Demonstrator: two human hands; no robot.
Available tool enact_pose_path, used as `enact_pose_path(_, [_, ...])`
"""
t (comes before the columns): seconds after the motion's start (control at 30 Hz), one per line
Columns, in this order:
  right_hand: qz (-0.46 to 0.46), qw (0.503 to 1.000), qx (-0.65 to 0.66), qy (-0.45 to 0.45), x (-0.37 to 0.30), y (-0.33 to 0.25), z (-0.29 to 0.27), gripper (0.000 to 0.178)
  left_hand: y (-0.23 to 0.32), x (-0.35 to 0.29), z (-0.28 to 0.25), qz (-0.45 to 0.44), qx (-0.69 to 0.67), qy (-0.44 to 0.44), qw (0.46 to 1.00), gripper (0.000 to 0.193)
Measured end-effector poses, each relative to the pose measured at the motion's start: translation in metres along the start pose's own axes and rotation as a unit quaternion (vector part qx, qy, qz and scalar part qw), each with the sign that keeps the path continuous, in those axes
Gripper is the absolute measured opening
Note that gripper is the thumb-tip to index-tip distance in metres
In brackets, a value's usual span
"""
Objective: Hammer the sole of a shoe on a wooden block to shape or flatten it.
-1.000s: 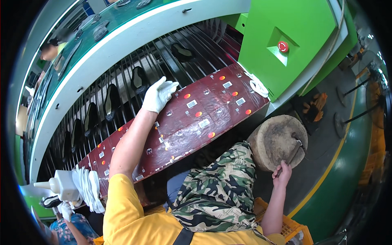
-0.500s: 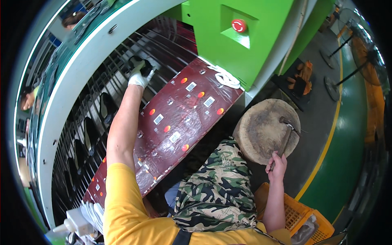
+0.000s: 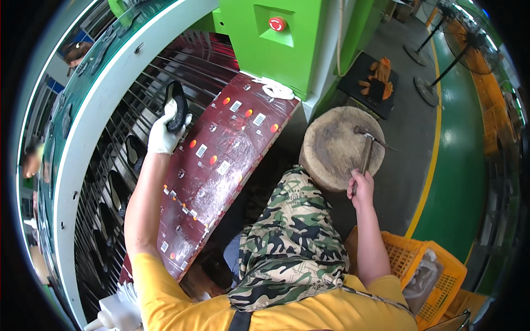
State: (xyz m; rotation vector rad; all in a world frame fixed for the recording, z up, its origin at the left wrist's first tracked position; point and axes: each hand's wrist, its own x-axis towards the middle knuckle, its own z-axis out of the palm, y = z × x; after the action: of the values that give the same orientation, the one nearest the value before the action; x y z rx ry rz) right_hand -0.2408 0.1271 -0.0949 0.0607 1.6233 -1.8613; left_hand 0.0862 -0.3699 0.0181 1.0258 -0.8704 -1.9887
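My left hand (image 3: pixel 162 136), in a white glove, grips a black shoe (image 3: pixel 177 107) above a rack of metal bars (image 3: pixel 144 88). The shoe stands tilted with its long side upward, and a pale area shows along it. My bare right hand (image 3: pixel 360 187) is closed round the handle of a hammer (image 3: pixel 367 154). Its head lies over the top of a round wooden block (image 3: pixel 331 135); whether it touches the wood I cannot tell. More dark shoes (image 3: pixel 117 190) rest in a row along the bars to the left.
A dark red, plastic-covered board (image 3: pixel 221 143) slopes between the rack and me. Beyond it stands a green machine housing (image 3: pixel 309 60) with a red button (image 3: pixel 277 23). Orange gloves (image 3: pixel 380 77) lie on a dark stand; fans (image 3: pixel 428 91) and a yellow crate (image 3: pixel 400 251) are to the right.
My left hand has lifted the shoe off the bars and drawn it nearer. My right hand still holds the hammer over the block. The whole view has shifted slightly.
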Motion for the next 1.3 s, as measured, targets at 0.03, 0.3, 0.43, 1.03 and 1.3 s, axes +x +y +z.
enact_pose_path(0.03, [0.001, 1.0, 0.003, 0.001, 0.001, 0.001, 0.002, 0.017, 0.004, -0.023, -0.003, -0.006, 0.045, -0.037, 0.998, 0.04])
enact_pose_path(0.3, [-0.015, 1.0, 0.011, -0.022, 0.01, 0.005, 0.0, 0.015, -0.016, -0.189, 0.08, 0.013, 0.238, -0.144, 0.96, 0.032])
enact_pose_path(0.43, [-0.017, 0.999, 0.017, -0.032, 0.008, 0.006, 0.001, 0.015, -0.046, -0.217, 0.112, -0.042, 0.26, -0.213, 0.941, 0.038])
enact_pose_path(1.03, [-0.003, 0.997, 0.05, -0.063, 0.004, 0.003, -0.005, 0.014, -0.088, -0.177, 0.269, -0.085, 0.57, -0.266, 0.773, 0.045])
enact_pose_path(1.3, [0.004, 0.997, 0.047, -0.062, 0.003, 0.001, -0.005, 0.015, -0.106, -0.156, 0.318, 0.215, 0.666, -0.29, 0.653, 0.047])
